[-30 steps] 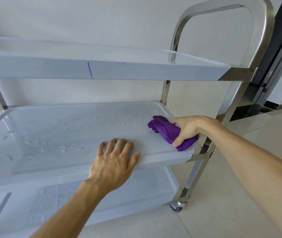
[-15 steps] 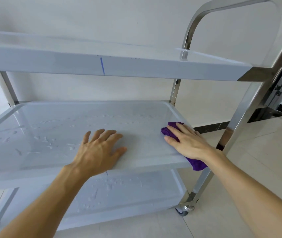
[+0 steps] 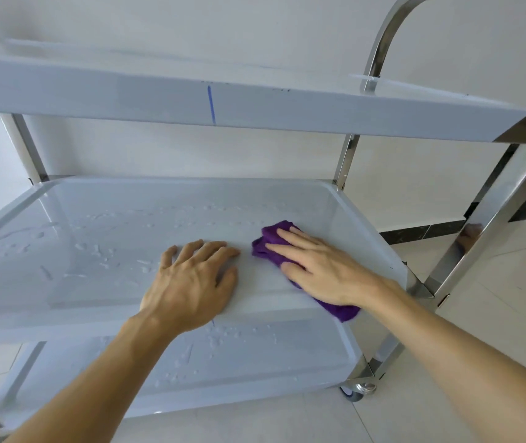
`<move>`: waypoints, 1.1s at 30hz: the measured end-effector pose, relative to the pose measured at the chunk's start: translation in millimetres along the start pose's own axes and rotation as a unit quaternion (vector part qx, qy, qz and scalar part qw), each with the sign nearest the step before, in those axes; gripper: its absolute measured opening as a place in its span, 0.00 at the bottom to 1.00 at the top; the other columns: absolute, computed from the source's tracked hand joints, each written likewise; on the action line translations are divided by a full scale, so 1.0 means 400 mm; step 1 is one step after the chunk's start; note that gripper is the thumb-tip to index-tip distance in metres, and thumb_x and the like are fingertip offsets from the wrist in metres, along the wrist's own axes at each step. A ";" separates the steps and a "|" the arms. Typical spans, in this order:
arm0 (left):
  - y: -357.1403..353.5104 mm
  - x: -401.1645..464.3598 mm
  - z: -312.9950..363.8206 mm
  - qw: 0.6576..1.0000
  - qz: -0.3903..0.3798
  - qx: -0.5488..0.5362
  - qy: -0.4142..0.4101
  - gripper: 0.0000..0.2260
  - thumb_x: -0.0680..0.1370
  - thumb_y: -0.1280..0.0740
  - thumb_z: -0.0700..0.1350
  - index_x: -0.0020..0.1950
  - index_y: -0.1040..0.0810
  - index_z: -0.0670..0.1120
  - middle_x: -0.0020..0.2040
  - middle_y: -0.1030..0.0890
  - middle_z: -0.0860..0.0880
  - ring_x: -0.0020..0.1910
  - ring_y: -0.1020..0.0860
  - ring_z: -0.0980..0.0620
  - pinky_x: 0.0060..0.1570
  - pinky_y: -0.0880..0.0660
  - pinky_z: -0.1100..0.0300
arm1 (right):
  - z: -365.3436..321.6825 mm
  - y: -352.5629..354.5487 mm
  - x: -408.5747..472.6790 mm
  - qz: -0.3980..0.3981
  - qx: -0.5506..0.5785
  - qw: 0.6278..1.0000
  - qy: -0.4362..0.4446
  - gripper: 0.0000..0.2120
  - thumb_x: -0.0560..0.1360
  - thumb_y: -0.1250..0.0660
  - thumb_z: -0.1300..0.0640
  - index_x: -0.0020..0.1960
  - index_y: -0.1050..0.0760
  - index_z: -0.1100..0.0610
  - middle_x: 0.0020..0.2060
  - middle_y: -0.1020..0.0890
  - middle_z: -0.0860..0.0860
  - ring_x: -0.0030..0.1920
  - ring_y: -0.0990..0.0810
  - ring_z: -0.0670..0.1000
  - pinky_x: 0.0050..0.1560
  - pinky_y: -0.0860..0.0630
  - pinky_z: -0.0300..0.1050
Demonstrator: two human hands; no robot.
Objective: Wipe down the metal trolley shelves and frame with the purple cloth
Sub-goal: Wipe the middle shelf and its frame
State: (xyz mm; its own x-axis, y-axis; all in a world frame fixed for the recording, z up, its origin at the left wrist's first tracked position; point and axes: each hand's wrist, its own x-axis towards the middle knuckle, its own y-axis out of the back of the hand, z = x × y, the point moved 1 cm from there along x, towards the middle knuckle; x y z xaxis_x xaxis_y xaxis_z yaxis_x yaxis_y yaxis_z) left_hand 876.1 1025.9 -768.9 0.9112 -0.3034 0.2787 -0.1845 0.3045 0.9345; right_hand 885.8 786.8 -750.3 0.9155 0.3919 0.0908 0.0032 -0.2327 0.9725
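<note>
Since half a second ago our right hand [image 3: 322, 270] has slid the purple cloth [image 3: 272, 239] leftward, away from the shelf's right rim and nearer our left hand [image 3: 191, 282]. We press the cloth flat under straight, spread fingers; it lies beneath the palm on the middle shelf [image 3: 95, 251], its bunched end poking out past the fingertips and its tail hanging over the near edge by the wrist. Our left hand rests palm down on the same shelf just beside it, fingers straight, holding nothing. Water droplets [image 3: 101, 254] bead on the shelf to the left.
</note>
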 end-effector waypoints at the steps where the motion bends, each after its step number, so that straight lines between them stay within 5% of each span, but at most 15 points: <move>1: 0.000 0.000 -0.001 1.000 -0.004 -0.001 0.001 0.19 0.81 0.48 0.58 0.72 0.34 0.62 0.74 0.35 0.62 0.75 0.40 0.55 0.74 0.46 0.48 | 0.037 0.018 -0.023 0.012 -0.010 1.000 -0.005 0.23 0.83 0.47 0.49 0.77 0.41 0.41 0.79 0.46 0.42 0.78 0.52 0.42 0.73 0.56 0.36; 6: -0.005 0.005 0.012 1.000 -0.021 0.009 0.004 0.20 0.82 0.51 0.57 0.74 0.37 0.62 0.76 0.38 0.62 0.76 0.43 0.54 0.75 0.49 0.48 | 0.218 0.076 -0.043 0.040 -0.042 0.984 -0.166 0.22 0.83 0.48 0.53 0.77 0.38 0.49 0.78 0.40 0.46 0.78 0.45 0.49 0.77 0.46 0.47; 9: -0.006 0.006 0.021 1.000 -0.020 0.012 0.011 0.20 0.82 0.51 0.56 0.74 0.38 0.61 0.76 0.38 0.62 0.76 0.43 0.54 0.75 0.49 0.48 | 0.187 0.053 0.038 0.057 -0.076 0.973 -0.212 0.21 0.81 0.50 0.55 0.73 0.35 0.51 0.75 0.36 0.49 0.74 0.40 0.55 0.74 0.41 0.53; 15: -0.003 -0.001 0.022 1.000 -0.013 0.010 0.022 0.18 0.81 0.50 0.56 0.71 0.36 0.63 0.73 0.35 0.64 0.74 0.40 0.57 0.73 0.46 0.51 | -0.008 -0.024 0.082 0.041 -0.023 0.998 -0.044 0.23 0.82 0.50 0.52 0.77 0.39 0.47 0.79 0.42 0.45 0.78 0.47 0.49 0.76 0.47 0.47; 21: 0.005 -0.009 0.025 1.000 -0.007 0.017 0.003 0.17 0.81 0.47 0.58 0.69 0.32 0.63 0.69 0.30 0.64 0.69 0.33 0.56 0.68 0.42 0.54 | 0.080 0.027 -0.067 0.036 0.007 0.997 -0.069 0.22 0.83 0.47 0.49 0.77 0.40 0.40 0.77 0.44 0.37 0.78 0.49 0.40 0.76 0.48 0.42; 27: 0.027 0.027 -0.008 0.996 0.001 0.027 -0.083 0.15 0.80 0.43 0.59 0.63 0.25 0.62 0.57 0.22 0.62 0.55 0.28 0.55 0.55 0.37 0.60 | 0.181 0.048 -0.048 0.120 -0.026 0.969 -0.215 0.21 0.82 0.48 0.54 0.74 0.33 0.48 0.75 0.34 0.44 0.75 0.38 0.47 0.72 0.38 0.47; 33: 0.008 0.031 -0.002 0.994 -0.003 0.029 -0.103 0.23 0.77 0.55 0.61 0.65 0.30 0.60 0.61 0.27 0.61 0.59 0.32 0.54 0.66 0.39 0.54 | 0.165 0.033 0.081 0.104 -0.054 0.934 -0.336 0.18 0.80 0.50 0.56 0.66 0.29 0.57 0.68 0.28 0.52 0.69 0.34 0.59 0.67 0.36 0.54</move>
State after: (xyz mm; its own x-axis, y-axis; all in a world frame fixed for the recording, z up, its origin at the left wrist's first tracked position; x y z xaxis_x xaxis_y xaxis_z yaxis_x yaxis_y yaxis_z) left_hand 887.0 1023.9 -762.8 0.8185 -0.4857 0.3069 -0.2055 0.2513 0.9459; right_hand 942.2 737.9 -748.7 0.9375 -0.3088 0.1606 -0.2108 -0.1365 0.9680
